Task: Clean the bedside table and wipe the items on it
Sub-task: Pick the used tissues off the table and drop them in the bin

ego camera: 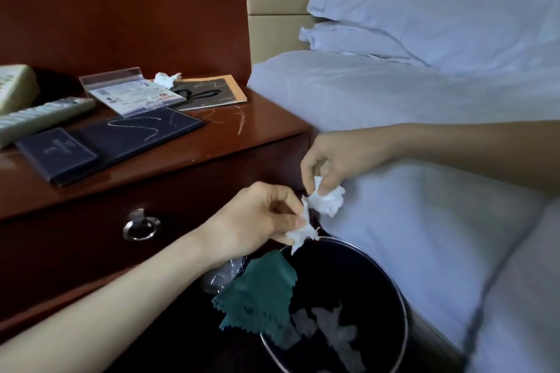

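My left hand (257,218) pinches a torn scrap of white tissue (301,230) over the rim of a black waste bin (391,278). Just above it, my right hand (336,157) holds a crumpled white tissue ball (328,198). A teal cloth (260,294) hangs over the bin's near-left rim. The wooden bedside table (248,130) at the left carries a dark blue folder (121,139), a remote (42,116), an acrylic card stand (133,94), an orange-edged booklet (212,92), another crumpled tissue (166,79) and loose threads (239,121).
A beige telephone (15,86) sits at the table's far left. The drawer below has a metal ring pull (141,225). The bed (424,221) with white sheets and two pillows (439,9) fills the right side. Grey tissue pieces lie inside the bin.
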